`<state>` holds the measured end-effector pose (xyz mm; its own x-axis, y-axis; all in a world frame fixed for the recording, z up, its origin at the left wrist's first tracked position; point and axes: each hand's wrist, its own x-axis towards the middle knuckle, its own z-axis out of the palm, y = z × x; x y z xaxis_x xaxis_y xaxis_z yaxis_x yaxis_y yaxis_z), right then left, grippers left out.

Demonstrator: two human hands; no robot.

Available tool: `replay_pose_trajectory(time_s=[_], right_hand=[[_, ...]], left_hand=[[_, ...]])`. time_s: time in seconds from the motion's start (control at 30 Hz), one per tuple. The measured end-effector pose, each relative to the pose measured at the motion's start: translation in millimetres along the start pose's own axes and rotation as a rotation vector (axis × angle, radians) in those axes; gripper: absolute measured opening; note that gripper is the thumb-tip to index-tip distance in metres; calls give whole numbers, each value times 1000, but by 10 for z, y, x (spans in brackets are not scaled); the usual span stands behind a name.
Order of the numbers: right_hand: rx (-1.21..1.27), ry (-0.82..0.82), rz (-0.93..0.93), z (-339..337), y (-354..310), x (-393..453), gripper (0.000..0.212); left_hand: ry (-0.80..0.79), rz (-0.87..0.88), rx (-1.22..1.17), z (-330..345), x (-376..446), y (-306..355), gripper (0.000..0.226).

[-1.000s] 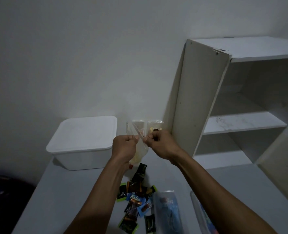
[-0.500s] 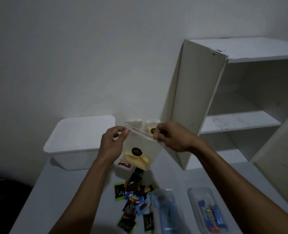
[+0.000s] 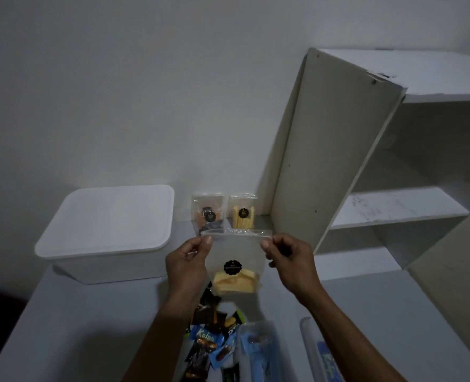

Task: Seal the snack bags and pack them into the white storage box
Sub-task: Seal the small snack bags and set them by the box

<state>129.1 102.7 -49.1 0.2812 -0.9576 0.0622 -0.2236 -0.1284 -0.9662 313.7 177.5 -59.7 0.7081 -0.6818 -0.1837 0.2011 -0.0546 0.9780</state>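
Snack bag (image 3: pixel 235 253) now upright and square-on, top corners pinched between left hand (image 3: pixel 185 264) and right hand (image 3: pixel 291 260) fingers.

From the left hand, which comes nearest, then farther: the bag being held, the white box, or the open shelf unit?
1. Held snack bag: pinched by the left hand.
2. White storage box: to its left.
3. Shelf unit: far right, beyond the right hand.

Plain room; white shelf unit (image 3: pixel 394 210)

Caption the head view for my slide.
Left hand and right hand pinch a clear snack bag beside the lidded white storage box.
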Motion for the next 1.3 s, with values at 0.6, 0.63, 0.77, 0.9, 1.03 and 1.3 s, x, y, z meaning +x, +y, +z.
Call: replay_pose_trajectory(time_s=[0.6,0.63,0.77,0.9,1.03,1.3], right_hand=[[-56,346,241,345,1121,2069,19],[-67,353,261,364,1197,2162,18],[-111,336,293,429,1420,2412,14],[-116,323,308,504,1533,2533,15],[-146,320,307,540,1585,2596,11],[-189,290,379,555,1588,2613,29]], left_hand=[[98,-135,149,1333,1810,-678,24],[101,-152,148,1388,1873,-705,24],[103,-216,130,1539,2091,-807,20],[108,-228,164,1579,2234,-868,23],[90,-230,221,1602,2283,-898,23],[74,-242,239,1618,2251,-838,52]])
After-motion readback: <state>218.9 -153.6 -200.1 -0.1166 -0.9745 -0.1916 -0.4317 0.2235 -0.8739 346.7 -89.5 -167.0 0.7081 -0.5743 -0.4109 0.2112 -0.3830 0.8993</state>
